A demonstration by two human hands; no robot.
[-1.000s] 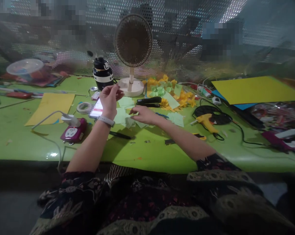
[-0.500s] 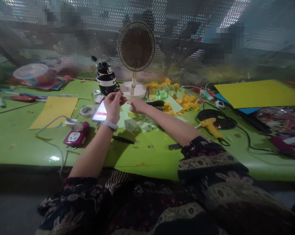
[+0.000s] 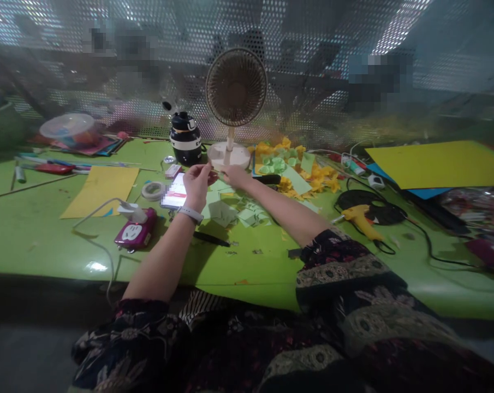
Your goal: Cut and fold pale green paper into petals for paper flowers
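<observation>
My left hand, with a pale band at the wrist, is raised over the table with thumb and fingers pinched. Close beside it, my right hand has its fingers curled, the fingertips almost meeting those of the left. Whatever lies between the fingertips is too small to name. Below the hands are cut pieces of pale green paper and small green scraps. A phone with a lit screen lies by my left wrist. Behind the right hand are orange paper flowers and light green folded paper pieces.
A fan and a black bottle stand at the back. A tape roll, a purple power socket and a yellow paper sheet lie left. On the right are a yellow glue gun and a large yellow sheet.
The view has shifted, so everything appears slightly lower and further right. Both hands stay close together over the green paper, their fingers in nearly the same pose.
</observation>
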